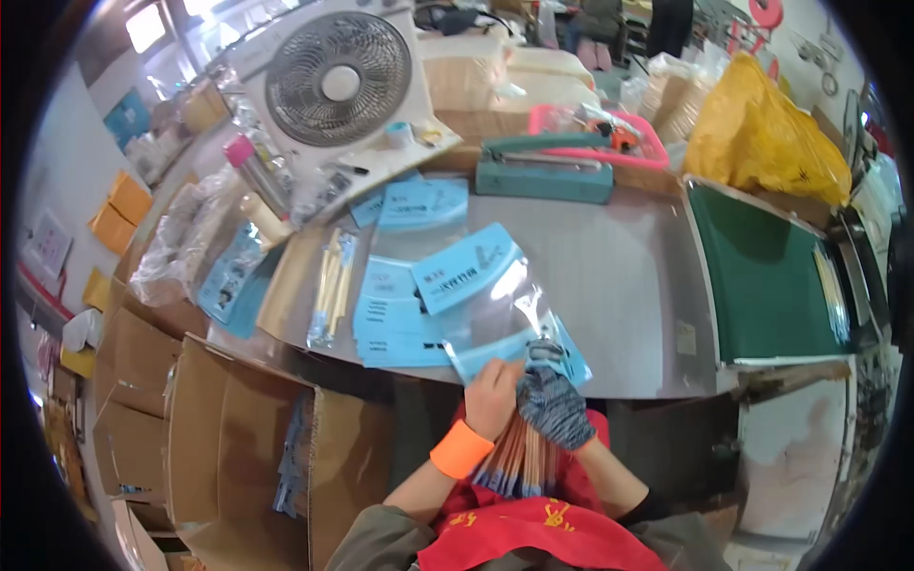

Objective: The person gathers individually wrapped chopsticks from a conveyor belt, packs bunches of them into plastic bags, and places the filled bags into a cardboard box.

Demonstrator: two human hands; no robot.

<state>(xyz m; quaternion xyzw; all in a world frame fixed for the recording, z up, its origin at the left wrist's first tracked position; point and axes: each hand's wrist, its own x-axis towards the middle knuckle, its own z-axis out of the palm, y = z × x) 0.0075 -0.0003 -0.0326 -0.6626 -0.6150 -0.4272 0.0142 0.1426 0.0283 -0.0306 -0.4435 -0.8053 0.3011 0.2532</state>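
Note:
A clear plastic bag (pixel 486 328) with blue printed ends lies tilted across the table's near edge. My left hand (pixel 492 398), bare with an orange wristband (pixel 462 449), is closed with its fingers pinching the bag's near edge. Beside it my right hand (pixel 555 409), in a grey knitted glove, is closed at the same edge; its fingertips are partly blurred by glare. Below both hands, over my lap, a bundle of thin brown sticks (pixel 519 462) with bluish ends fans out. Further blue-printed bags (pixel 395 324) lie stacked to the left.
Left of the stack lies a clear pack of pale sticks (pixel 331 290). A fan (pixel 340 84) and a teal bag sealer (pixel 545 179) stand behind. A green board (pixel 762 276) is at right, an open cardboard box (pixel 238 438) at lower left, a yellow bag (pixel 762 133) behind right.

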